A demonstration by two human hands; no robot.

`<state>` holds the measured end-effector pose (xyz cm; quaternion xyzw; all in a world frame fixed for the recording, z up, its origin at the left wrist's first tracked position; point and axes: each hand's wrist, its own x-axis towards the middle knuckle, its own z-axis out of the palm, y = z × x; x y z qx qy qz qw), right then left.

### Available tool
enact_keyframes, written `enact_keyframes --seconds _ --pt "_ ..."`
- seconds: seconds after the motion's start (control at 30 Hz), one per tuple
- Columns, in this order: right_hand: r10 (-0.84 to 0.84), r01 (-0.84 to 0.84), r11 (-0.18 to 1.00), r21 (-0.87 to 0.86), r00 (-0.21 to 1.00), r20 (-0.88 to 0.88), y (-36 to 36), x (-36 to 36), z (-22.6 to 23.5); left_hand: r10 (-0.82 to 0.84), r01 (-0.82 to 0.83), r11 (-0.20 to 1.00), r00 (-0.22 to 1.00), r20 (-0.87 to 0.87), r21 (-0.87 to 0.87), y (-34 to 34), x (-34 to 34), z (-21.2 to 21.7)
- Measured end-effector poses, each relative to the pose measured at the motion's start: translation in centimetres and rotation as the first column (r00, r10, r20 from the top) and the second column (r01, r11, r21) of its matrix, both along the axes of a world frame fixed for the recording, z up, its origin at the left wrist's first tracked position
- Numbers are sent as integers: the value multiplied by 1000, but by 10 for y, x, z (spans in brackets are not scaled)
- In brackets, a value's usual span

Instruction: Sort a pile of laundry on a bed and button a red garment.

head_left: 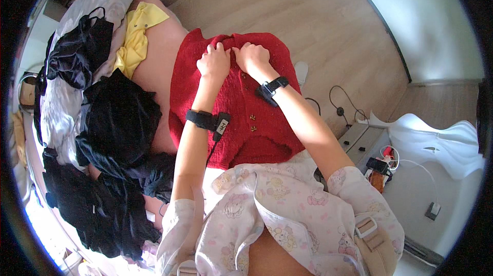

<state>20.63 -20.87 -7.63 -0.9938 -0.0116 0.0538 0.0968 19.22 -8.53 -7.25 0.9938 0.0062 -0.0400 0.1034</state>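
Observation:
A red knitted cardigan (233,116) lies spread over my lap and the edge of the pink bed. Small gold-coloured buttons run down its front. At its far edge, my left hand (214,61) is closed on the knit left of the button band. Close beside it, my right hand (252,60) has its fingers curled on the cardigan just right of that band. The fingertips are partly hidden, and the two hands are slightly apart. Each forearm wears a black strap with a small device.
On the pink bed (159,34) to the left are a yellow garment (134,39), several black garments (120,122) and grey-white bedding (61,116). A grey cabinet (411,194) with cables and a white wavy-edged object (436,142) stands at the right. Wood flooring (287,3) lies beyond.

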Motion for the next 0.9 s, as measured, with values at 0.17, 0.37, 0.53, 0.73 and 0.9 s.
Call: enact_keyframes --seconds 0.17,0.37,0.53,0.73,0.9 --pt "71 -71 997 21 997 -16 -2 -11 -2 -5 38 991 968 252 -127 5 -9 -20" --pt "-89 79 982 172 995 51 -8 -17 9 191 20 736 953 236 -676 16 -4 -19" --pt "-130 -53 535 843 981 143 -35 -9 17 151 125 540 959 242 -832 -2 0 -8" --pt "-58 305 253 918 952 -300 -47 -16 -18 116 60 666 976 183 -744 -23 -13 -22" --pt "-114 415 415 810 907 -406 -45 -27 4 116 77 664 972 204 -744 -18 -20 -18"
